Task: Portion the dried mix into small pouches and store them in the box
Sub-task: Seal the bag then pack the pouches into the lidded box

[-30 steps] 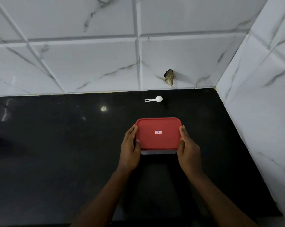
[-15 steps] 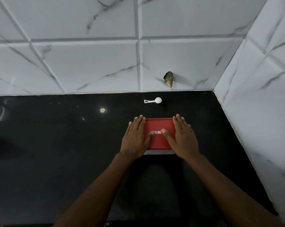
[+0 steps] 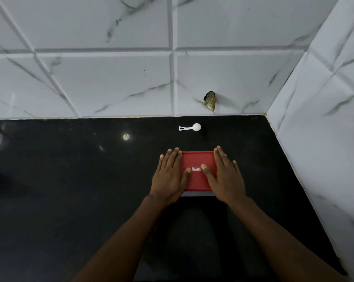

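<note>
A small box with a red lid [image 3: 196, 161] sits on the black countertop [image 3: 70, 200], the lid on top of it and a small white label at its middle. My left hand [image 3: 170, 176] lies flat on the lid's left side with straight fingers. My right hand [image 3: 225, 176] lies flat on the right side, fingers straight too. Both thumbs point inward toward the label. Whatever the box holds is hidden under the lid.
A small white plastic spoon [image 3: 190, 127] lies on the counter behind the box, close to the back wall. White marble-look tiles form the back wall and the right wall [image 3: 324, 139]. The back wall has a broken hole [image 3: 210, 100] low down.
Both hands moved from gripping the box's left and right sides onto the top of the lid, where they now lie flat. The box stayed in place.
</note>
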`<state>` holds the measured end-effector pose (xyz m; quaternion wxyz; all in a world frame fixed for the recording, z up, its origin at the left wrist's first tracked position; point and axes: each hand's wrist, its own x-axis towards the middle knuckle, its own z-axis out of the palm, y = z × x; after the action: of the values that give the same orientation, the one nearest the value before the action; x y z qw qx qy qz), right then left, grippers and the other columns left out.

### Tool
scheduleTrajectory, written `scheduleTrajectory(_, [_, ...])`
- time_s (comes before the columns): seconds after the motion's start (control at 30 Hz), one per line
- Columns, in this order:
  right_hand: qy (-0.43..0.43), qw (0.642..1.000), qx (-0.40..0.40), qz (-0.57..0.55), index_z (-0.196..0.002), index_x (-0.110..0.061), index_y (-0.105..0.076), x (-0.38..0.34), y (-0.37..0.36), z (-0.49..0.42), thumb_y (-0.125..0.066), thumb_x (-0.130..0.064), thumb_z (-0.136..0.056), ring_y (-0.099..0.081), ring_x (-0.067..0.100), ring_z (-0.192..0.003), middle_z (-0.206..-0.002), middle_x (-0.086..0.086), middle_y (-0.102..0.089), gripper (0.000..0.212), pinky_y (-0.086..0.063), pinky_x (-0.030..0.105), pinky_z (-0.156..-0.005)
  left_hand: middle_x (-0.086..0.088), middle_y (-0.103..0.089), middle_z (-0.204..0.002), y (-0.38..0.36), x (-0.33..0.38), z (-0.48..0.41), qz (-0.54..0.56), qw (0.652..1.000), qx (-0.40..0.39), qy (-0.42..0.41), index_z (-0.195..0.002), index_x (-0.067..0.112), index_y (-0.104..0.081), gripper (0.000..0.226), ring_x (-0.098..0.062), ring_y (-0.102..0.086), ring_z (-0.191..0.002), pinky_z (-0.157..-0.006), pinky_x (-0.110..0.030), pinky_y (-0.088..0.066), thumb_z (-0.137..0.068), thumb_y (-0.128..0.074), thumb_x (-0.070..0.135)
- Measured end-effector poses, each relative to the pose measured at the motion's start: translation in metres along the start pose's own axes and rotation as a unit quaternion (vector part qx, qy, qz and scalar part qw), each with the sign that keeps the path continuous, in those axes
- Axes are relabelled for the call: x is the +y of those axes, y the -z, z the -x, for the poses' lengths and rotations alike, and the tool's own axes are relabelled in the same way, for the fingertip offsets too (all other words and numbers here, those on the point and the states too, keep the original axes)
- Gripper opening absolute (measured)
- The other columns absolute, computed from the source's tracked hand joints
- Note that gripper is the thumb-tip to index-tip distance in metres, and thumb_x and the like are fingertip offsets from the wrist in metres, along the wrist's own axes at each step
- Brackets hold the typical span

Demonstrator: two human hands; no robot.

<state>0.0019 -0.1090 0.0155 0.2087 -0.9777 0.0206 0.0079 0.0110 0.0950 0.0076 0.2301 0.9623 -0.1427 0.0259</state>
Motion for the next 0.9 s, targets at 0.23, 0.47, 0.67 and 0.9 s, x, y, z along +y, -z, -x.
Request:
scheduleTrajectory(0.23, [-0.098, 0.924, 0.023, -0.369, -0.161, -0.030, -0.023, 0.004, 0.000, 0.009, -0.060, -0.051, -0.098, -0.030, 0.004, -0.147, -0.165, -0.011, -0.025, 0.077, -0.031, 0.033, -0.119, 0.005, -0.018, -0.170, 0.001, 0.005, 0.010, 0.309, 0.939, 0.043, 0.141, -0.165, 0.016, -0.020, 0.073, -0.007, -0.017, -0.156, -0.125, -0.026, -0.018, -0.105, -0.053, 0.043])
scheduleTrajectory(0.47, [-0.248, 0.720, -0.036, -0.648, -0.132, -0.018, -0.065, 0.018, -0.013, 0.022, -0.044, -0.058, -0.099, -0.067, 0.022, -0.118, -0.122, 0.006, -0.073, 0.055, -0.047, 0.044, -0.107, 0.001, -0.073, -0.127, -0.011, -0.006, 0.022, 0.584, 0.735, 0.004, 0.343, -0.127, 0.029, -0.068, 0.048, -0.011, -0.070, -0.113, -0.101, -0.036, -0.053, -0.105, -0.040, 0.061])
scheduleTrajectory(0.67, [-0.239, 0.732, -0.051, -0.636, -0.128, -0.021, -0.064, 0.018, -0.012, 0.019, -0.041, -0.042, -0.106, -0.067, 0.021, -0.116, -0.124, 0.006, -0.072, 0.039, -0.051, 0.037, -0.097, 0.007, -0.073, -0.123, -0.005, -0.011, 0.027, 0.602, 0.736, -0.036, 0.306, -0.137, 0.029, -0.059, 0.039, -0.007, -0.072, -0.111, -0.091, -0.028, -0.054, -0.112, -0.032, 0.041])
scheduleTrajectory(0.9, [-0.230, 0.742, -0.077, -0.625, -0.125, -0.023, -0.065, -0.006, -0.025, -0.008, -0.040, -0.042, -0.107, -0.068, 0.017, -0.115, -0.124, 0.004, -0.073, 0.037, -0.050, 0.036, -0.097, 0.011, -0.078, -0.112, 0.008, -0.041, 0.014, 0.607, 0.732, -0.021, 0.309, -0.126, 0.032, -0.063, 0.036, -0.006, -0.073, -0.106, -0.085, -0.023, -0.055, -0.112, -0.031, 0.040])
